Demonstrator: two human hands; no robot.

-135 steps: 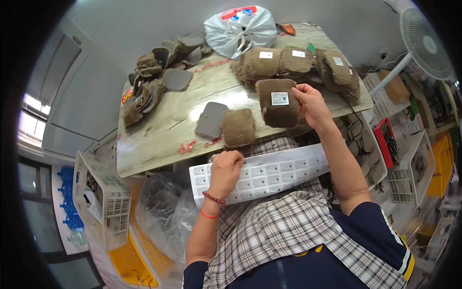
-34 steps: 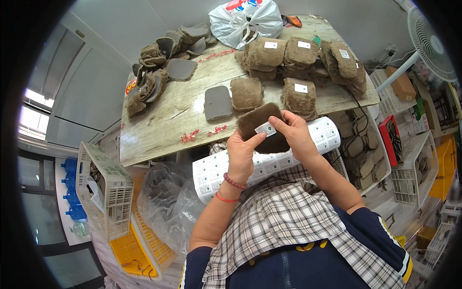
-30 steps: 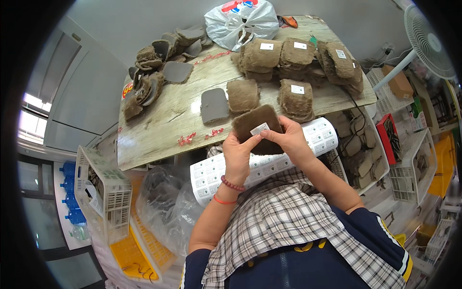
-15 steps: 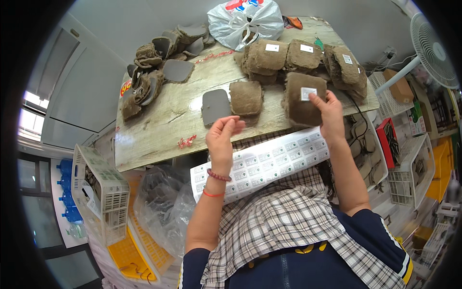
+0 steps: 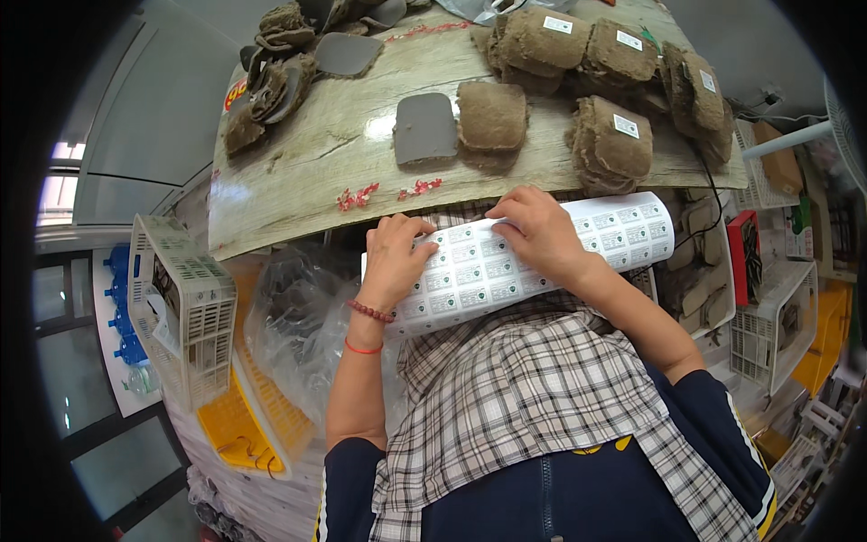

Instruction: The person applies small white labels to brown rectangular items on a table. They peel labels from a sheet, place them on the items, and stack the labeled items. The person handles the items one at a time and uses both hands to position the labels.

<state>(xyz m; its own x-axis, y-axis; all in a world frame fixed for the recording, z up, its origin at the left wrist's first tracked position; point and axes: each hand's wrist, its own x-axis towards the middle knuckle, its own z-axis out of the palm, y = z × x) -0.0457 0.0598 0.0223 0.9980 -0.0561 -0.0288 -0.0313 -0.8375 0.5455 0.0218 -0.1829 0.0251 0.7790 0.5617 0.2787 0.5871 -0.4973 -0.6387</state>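
Note:
A large white sheet of printed labels (image 5: 623,230) lies across my lap, curving at the table's front edge. My left hand (image 5: 397,260) is closed on its upper left part, thumb and fingertips pinching near the edge. My right hand (image 5: 540,233) also pinches the sheet, its fingertips at the upper edge a short way to the right. On the table ahead are a grey smooth-faced pad (image 5: 425,129) and a pile of fuzzy brown pads (image 5: 492,116). Further right stands a stack of brown pads (image 5: 623,149) whose top one bears a white label.
Several labelled brown pads (image 5: 545,41) are stacked at the table's back right. Loose grey-backed pads (image 5: 349,56) heap at the far left. A white crate (image 5: 209,339) and clear plastic bags (image 5: 293,316) sit left of me. At right stands another crate (image 5: 768,334).
My right hand has left the labelled pad, which now rests on the right stack, and come down to the label sheet. My left hand has lowered onto the sheet. The view has tilted downward.

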